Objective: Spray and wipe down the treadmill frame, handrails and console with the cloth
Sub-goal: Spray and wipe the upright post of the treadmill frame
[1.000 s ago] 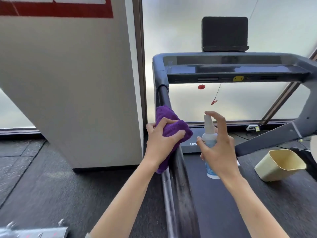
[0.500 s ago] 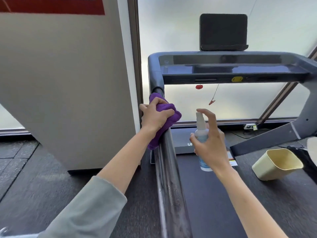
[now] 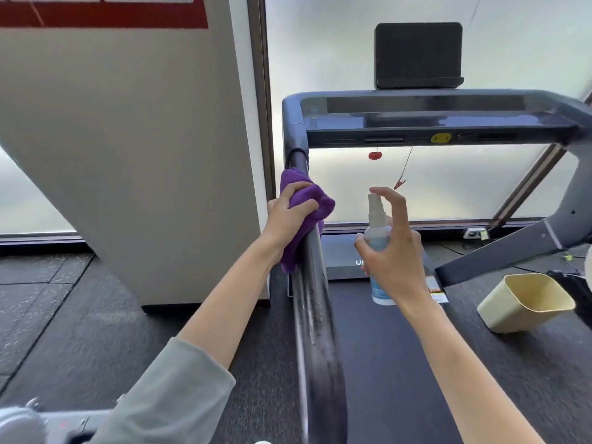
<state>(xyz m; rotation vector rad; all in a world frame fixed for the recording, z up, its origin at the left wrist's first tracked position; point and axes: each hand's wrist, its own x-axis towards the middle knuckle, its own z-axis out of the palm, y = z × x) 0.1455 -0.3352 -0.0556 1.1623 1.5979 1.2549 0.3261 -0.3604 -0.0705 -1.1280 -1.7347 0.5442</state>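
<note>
On the left handrail (image 3: pixel 315 309), far end: left hand (image 3: pixel 288 216) bunches cloth (image 3: pixel 315 203), soft and light, best palmed. Right hand (image 3: pixel 392 254) wraps bottle (image 3: pixel 378 238), probably light and slick, finger over nozzle.

The left hand (image 3: pixel 290 213) is sliding the purple cloth (image 3: pixel 304 206) up the left handrail (image 3: pixel 312 309), from the rail's middle stretch toward the bend under the console (image 3: pixel 432 118), and is now easing back a little from its highest reach. The right hand (image 3: pixel 392 254) is carrying the spray bottle (image 3: pixel 378 238) slightly up and forward alongside, forefinger arched over the nozzle.
</note>
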